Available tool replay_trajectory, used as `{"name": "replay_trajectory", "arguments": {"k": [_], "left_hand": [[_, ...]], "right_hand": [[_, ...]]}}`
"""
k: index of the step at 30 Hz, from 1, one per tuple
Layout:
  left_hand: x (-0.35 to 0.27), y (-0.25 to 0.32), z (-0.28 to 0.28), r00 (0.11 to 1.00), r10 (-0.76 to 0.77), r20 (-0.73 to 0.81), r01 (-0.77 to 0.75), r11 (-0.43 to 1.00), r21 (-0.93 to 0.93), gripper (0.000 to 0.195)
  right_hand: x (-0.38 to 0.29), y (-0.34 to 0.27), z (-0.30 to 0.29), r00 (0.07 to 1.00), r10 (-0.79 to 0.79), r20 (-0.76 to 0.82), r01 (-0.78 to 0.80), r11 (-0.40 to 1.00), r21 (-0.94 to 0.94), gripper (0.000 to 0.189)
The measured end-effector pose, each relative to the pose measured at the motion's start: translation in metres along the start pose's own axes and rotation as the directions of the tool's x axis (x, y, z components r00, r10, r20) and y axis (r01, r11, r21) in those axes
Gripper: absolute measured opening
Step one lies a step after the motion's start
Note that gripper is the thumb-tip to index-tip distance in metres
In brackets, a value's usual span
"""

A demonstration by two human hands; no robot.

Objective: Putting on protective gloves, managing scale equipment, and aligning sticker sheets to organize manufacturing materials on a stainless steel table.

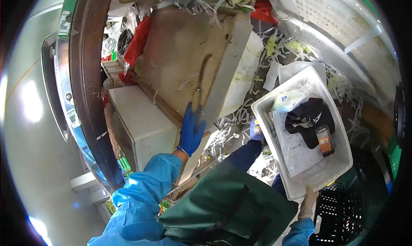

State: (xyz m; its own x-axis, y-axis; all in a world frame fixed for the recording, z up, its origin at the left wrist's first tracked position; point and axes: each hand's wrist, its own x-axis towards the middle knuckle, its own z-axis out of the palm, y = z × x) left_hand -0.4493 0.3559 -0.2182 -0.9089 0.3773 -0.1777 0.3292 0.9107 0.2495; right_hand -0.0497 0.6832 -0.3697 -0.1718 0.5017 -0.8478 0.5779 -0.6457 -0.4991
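Note:
My left hand [192, 131], in a blue glove, reaches out with its fingers apart over the near corner of a stained, board-like panel [180, 49]. Just beyond the fingertips lies a thin curved brown strip [203, 69]; whether they touch it I cannot tell. At the lower right, my right hand [309, 196] grips the near end of a white plastic tub [301, 188], its fingers partly hidden. Inside the tub are a black cloth item [305, 117] with white lettering, printed paper sheets [299, 156], a clear plastic bag [291, 98] and a small dark object with an orange label [325, 143].
Pale strips and leafy scraps [231, 136] litter the floor. A white box [145, 123] stands left of the panel, beside a dark upright post [93, 85]. A black perforated crate [338, 210] is at lower right, a large white perforated container [322, 17] at upper right.

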Motion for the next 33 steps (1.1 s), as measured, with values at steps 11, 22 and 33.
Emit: {"name": "replay_trajectory", "arguments": {"k": [11, 22, 33], "left_hand": [[-0.002, -0.005, -0.011, 0.981, -0.193, -0.017, 0.177, 0.931, -0.319, 0.034], [-0.097, 0.064, -0.081, 0.872, -0.488, -0.014, 0.281, 0.525, -0.804, 0.041], [-0.268, 0.049, -0.178, 0.849, -0.516, 0.112, 0.489, 0.686, -0.539, 0.024]], "right_hand": [[-0.031, -0.031, 0.013, 0.998, 0.041, 0.051, -0.037, 0.997, -0.061, 0.068], [-0.166, -0.093, -0.027, 0.999, -0.030, 0.044, 0.027, 0.997, 0.073, 0.058], [-0.263, -0.202, -0.050, 0.930, -0.228, 0.288, 0.269, 0.957, -0.109, 0.043]]}}
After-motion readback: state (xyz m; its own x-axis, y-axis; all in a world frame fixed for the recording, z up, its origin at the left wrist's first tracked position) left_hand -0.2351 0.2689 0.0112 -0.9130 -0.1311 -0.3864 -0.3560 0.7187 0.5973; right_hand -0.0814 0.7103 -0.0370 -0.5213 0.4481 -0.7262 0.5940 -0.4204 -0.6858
